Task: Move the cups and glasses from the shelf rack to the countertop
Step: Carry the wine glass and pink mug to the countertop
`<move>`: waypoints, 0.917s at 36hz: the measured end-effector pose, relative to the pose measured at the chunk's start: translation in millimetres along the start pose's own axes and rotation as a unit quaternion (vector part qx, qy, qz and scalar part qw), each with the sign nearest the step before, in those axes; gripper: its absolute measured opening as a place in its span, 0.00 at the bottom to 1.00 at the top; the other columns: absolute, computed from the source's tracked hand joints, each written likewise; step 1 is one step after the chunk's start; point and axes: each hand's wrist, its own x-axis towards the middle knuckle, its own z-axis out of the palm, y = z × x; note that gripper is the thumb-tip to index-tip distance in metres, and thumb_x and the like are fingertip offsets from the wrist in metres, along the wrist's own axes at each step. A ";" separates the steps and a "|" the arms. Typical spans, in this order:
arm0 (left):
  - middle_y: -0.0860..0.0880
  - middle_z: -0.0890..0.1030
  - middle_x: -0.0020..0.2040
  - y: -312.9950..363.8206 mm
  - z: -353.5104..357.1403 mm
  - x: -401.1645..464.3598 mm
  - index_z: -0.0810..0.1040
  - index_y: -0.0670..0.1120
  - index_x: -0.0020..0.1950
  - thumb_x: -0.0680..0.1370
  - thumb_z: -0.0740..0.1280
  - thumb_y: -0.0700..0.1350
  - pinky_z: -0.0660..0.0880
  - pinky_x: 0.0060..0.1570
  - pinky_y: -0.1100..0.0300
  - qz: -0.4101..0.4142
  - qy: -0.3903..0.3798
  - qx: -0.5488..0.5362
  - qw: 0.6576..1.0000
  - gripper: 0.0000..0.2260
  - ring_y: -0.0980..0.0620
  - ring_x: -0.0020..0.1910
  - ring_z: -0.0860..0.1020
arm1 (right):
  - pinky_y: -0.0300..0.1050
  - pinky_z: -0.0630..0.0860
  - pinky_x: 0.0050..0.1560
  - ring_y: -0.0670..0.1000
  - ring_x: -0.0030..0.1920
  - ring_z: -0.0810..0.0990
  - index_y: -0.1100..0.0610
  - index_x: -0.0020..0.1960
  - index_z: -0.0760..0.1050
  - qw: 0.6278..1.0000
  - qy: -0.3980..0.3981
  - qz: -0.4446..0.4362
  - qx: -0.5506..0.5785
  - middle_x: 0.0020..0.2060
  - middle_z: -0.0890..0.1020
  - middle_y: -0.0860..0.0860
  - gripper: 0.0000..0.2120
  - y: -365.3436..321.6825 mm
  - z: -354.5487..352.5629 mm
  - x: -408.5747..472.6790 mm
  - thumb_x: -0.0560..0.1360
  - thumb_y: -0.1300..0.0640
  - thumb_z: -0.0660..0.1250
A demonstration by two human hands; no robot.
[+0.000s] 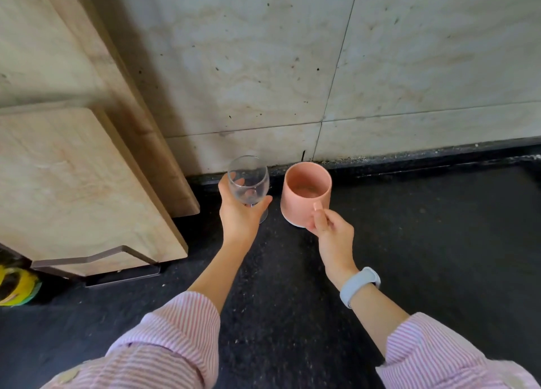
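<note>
We hold a clear wine glass (pixel 248 183) in our left hand (pixel 238 216), fingers wrapped around the lower bowl and stem, its foot at or just above the dark counter (pixel 439 242); whether it has touched down we cannot tell. Just right of the glass, our right hand (pixel 330 227) pinches the handle of a pink mug (pixel 306 194), which sits upright and seems to rest on the counter, or very nearly so. Both hands are closed on their pieces, neither one free.

We judge this pair to be at the end of its trip: they are over the counter and only need setting down and letting go. The shelf rack itself is not plainly in view, so we cannot say how many cups and glasses remain there.

Behind the glass, close by, the counter ends at the tiled wall (pixel 263 66), so there is little room that way. Left of the glass stand wooden cutting boards (pixel 82 183) in a holder, near enough to knock. Right of the glass, past the mug, the counter lies open and bare, the better room for later pieces.
</note>
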 end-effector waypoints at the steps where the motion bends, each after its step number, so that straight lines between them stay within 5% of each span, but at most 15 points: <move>1: 0.52 0.72 0.62 0.0 1.0 1.4 0.59 0.52 0.68 0.65 0.77 0.45 0.66 0.42 0.76 0.001 -0.003 0.002 1.000 0.38 0.58 0.54 0.71 | 0.41 0.76 0.46 0.51 0.45 0.80 0.47 0.38 0.75 1.000 -0.001 0.004 -0.002 0.40 0.80 0.51 0.11 1.1 -0.1 0.4 0.77 0.49 0.60; 7: 0.54 0.72 0.61 -1.4 2.1 7.6 0.58 0.52 0.69 0.66 0.77 0.46 0.67 0.42 0.75 0.002 -0.032 0.005 0.999 0.39 0.58 0.53 0.73 | 0.48 0.75 0.57 0.53 0.52 0.79 0.51 0.51 0.74 0.999 -0.029 0.023 -0.036 0.51 0.79 0.52 0.09 2.6 -4.1 2.3 0.77 0.48 0.59; 14: 0.50 0.72 0.64 2.6 -0.9 4.9 0.57 0.50 0.71 0.67 0.76 0.45 0.71 0.53 0.61 -0.007 -0.054 0.016 0.998 0.39 0.53 0.57 0.73 | 0.34 0.67 0.42 0.48 0.49 0.74 0.55 0.50 0.74 0.988 -0.046 0.006 -0.148 0.52 0.76 0.52 0.09 -0.8 -9.5 9.4 0.78 0.51 0.59; 17: 0.47 0.67 0.71 4.8 -8.2 -4.3 0.54 0.50 0.73 0.68 0.76 0.44 0.67 0.58 0.59 -0.039 -0.067 0.026 0.997 0.41 0.48 0.67 0.69 | 0.39 0.68 0.45 0.48 0.47 0.72 0.59 0.52 0.75 0.980 -0.041 0.000 -0.196 0.53 0.76 0.55 0.12 -8.2 -12.7 7.7 0.77 0.50 0.60; 20: 0.44 0.61 0.74 9.9 -23.6 -20.7 0.51 0.48 0.75 0.71 0.73 0.45 0.66 0.64 0.53 -0.058 -0.071 0.110 0.990 0.41 0.45 0.71 0.65 | 0.41 0.67 0.50 0.48 0.51 0.71 0.58 0.55 0.74 0.970 -0.005 -0.036 -0.240 0.55 0.77 0.56 0.15 -20.5 -17.9 -4.3 0.76 0.48 0.62; 24: 0.45 0.59 0.75 17.1 -57.7 -51.5 0.53 0.48 0.75 0.75 0.67 0.47 0.65 0.69 0.50 0.005 -0.101 0.216 0.971 0.33 0.46 0.73 0.61 | 0.42 0.63 0.53 0.58 0.57 0.72 0.60 0.55 0.70 0.941 0.000 -0.152 -0.302 0.55 0.75 0.58 0.11 -42.1 -19.1 -31.5 0.74 0.59 0.65; 28: 0.48 0.62 0.74 18.9 -112.8 -86.3 0.59 0.48 0.73 0.77 0.63 0.50 0.64 0.69 0.47 0.060 -0.084 0.329 0.939 0.26 0.46 0.71 0.63 | 0.54 0.69 0.62 0.61 0.62 0.72 0.62 0.62 0.70 0.896 -0.075 -0.275 -0.340 0.59 0.76 0.60 0.18 -69.2 2.9 -71.2 0.74 0.59 0.64; 33: 0.50 0.68 0.70 8.1 -206.3 -139.2 0.64 0.49 0.71 0.77 0.61 0.51 0.60 0.68 0.52 0.043 0.003 0.405 0.913 0.22 0.49 0.69 0.66 | 0.58 0.58 0.71 0.55 0.72 0.62 0.55 0.68 0.66 0.814 -0.257 -0.326 -0.405 0.68 0.70 0.53 0.20 -84.9 53.5 -134.8 0.77 0.53 0.56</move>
